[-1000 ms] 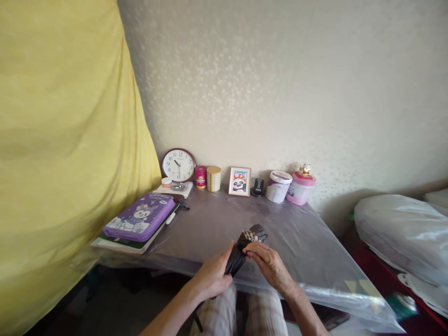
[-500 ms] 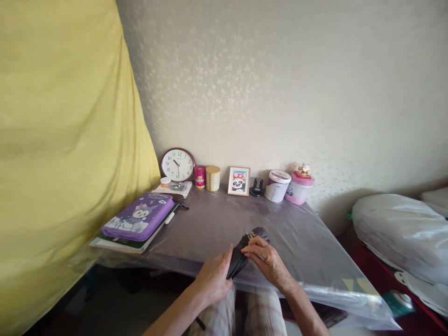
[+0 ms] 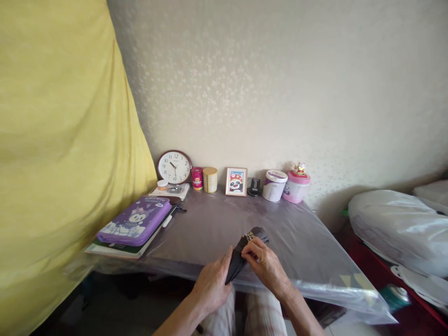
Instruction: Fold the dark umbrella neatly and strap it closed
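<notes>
A black folding umbrella (image 3: pixel 235 262), collapsed, slants over the front edge of the table, its metal rib tips bunched near the far end. My left hand (image 3: pixel 214 283) is closed round its lower left side, the fingers partly hidden behind the cloth. From the right, my right hand (image 3: pixel 265 262) pinches a bit of the umbrella's fabric just below the rib tips, thumb against fingers. My knees in plaid trousers (image 3: pixel 264 313) are under the umbrella.
The table (image 3: pixel 297 247) wears a clear plastic cover. Along the wall stand a clock (image 3: pixel 175 167), tins (image 3: pixel 210 180), a picture frame (image 3: pixel 236 182) and tubs (image 3: pixel 275 186). A purple case (image 3: pixel 136 221) lies on books at left, beside a yellow curtain (image 3: pixel 70 140).
My right hand has shifted slightly down and left along the umbrella, still pinching at its fabric. My left hand keeps its hold. The camera view has moved a little.
</notes>
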The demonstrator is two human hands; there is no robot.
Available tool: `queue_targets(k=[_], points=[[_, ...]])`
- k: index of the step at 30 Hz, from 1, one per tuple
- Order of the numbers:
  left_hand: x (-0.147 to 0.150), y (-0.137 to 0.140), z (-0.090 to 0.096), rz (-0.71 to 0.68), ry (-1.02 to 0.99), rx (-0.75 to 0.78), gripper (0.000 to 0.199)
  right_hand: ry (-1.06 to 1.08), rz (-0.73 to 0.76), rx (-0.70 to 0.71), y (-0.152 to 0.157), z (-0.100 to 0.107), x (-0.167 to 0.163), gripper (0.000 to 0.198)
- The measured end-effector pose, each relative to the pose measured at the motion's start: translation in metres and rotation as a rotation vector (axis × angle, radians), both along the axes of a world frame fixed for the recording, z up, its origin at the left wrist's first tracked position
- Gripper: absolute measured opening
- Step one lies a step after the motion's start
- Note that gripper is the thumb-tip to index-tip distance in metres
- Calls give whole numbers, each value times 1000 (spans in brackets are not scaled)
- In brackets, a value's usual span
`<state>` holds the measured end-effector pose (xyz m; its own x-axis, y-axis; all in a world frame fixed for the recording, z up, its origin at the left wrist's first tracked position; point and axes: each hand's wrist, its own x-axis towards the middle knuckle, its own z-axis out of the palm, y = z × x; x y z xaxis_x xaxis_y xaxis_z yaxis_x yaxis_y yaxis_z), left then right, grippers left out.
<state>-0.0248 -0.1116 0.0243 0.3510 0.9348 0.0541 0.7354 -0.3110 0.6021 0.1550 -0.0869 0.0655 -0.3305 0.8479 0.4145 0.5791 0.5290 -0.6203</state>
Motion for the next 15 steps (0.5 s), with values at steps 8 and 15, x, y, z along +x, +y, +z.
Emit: queue_targets(k=[8, 15], points=[[-1, 1, 7, 6, -511, -137, 65, 687, -469, -172, 19, -29, 23, 36], [20, -4, 15, 23, -586, -197, 60, 1338, -133, -803, 25, -41, -14, 37]])
